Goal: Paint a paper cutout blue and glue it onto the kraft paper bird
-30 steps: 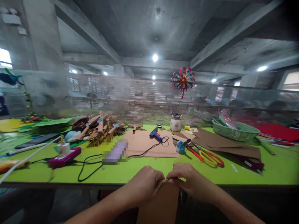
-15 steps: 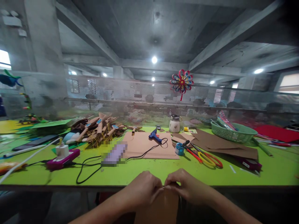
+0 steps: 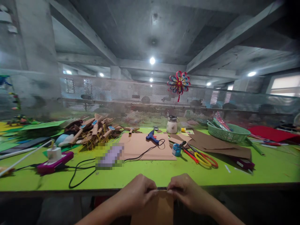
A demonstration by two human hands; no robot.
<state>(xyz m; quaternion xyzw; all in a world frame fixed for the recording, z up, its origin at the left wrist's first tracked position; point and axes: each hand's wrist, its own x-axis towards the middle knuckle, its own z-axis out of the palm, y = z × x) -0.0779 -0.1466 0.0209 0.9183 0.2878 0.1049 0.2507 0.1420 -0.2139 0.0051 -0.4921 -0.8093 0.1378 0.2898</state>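
Note:
A brown sheet of paper or card (image 3: 156, 209) hangs below the front edge of the green table. My left hand (image 3: 140, 191) pinches its top edge on the left, and my right hand (image 3: 185, 191) pinches the same edge on the right. A narrow gap lies between the two sets of fingertips, with a thin dark line across it that I cannot make out. Beyond my hands, a blue glue gun (image 3: 152, 137) rests on a stack of light brown sheets (image 3: 133, 150).
Right of the stack are a blue jar (image 3: 176, 150), scissors (image 3: 206, 160), dark brown sheets (image 3: 217, 145) and a green basket (image 3: 228, 132). To the left are a blurred purple object (image 3: 110, 156), a cable, a purple power strip (image 3: 55, 163) and rolled brown paper pieces (image 3: 96, 131).
My hands have moved slightly apart along the sheet's top edge, widening the gap between their fingertips. The view has turned a little to the right.

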